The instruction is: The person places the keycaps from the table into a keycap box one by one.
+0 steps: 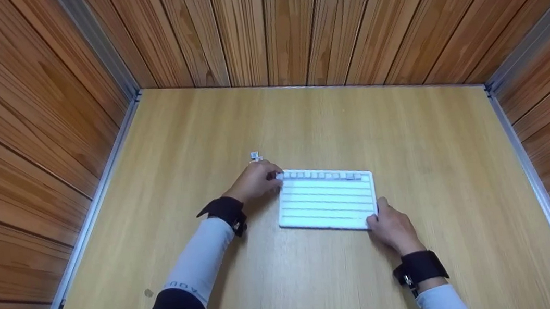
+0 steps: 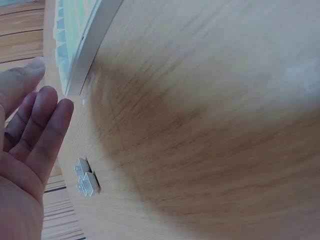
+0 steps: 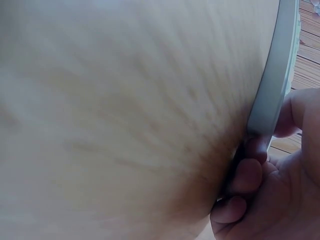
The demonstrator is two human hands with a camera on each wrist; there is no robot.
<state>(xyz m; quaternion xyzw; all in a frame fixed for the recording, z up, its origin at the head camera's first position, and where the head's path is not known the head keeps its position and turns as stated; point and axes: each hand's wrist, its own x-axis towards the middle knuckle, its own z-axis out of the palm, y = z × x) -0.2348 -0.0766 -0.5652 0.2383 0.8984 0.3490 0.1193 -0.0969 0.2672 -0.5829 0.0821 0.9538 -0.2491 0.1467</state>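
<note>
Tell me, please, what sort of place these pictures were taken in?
Probably a purpose-built recording booth rather than a home or office: a light wood table enclosed by wood-panelled walls with metal corner rails. Both hands wear wrist straps and work on a white slotted tray.

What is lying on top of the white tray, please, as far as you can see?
A row of small white pieces lies along the far edge of the white tray; the other grooves look bare. The left hand covers its far-left corner.
</note>
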